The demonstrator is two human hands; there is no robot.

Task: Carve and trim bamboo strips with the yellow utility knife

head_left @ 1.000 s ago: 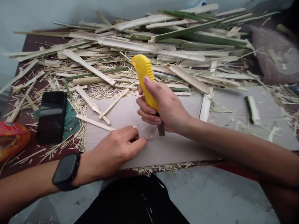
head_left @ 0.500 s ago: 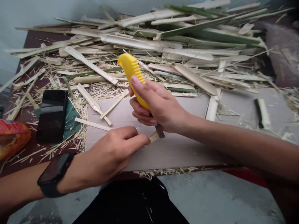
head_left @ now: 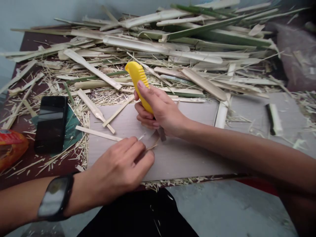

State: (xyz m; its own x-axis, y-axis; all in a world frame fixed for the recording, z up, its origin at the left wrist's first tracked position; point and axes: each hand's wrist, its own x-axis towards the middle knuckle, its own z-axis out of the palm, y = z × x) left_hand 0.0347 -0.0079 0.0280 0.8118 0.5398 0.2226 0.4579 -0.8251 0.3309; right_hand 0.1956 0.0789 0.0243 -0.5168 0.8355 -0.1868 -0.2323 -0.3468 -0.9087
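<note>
My right hand grips a yellow utility knife upright, its blade pointing down at the grey cardboard sheet. My left hand, with a black watch on the wrist, pinches a thin bamboo sliver flat on the cardboard. The blade tip sits right at the sliver's free end, beside my left fingertips. Most of the sliver is hidden under my left fingers.
A large heap of split bamboo strips and shavings fills the back of the table. A black phone lies at the left on a green mat, with an orange packet beside it. Loose strips rest on the cardboard's left part.
My left hand drew back toward me and flattened the sliver onto the cardboard. The knife hand shifted slightly left and down, the blade staying at the sliver's end.
</note>
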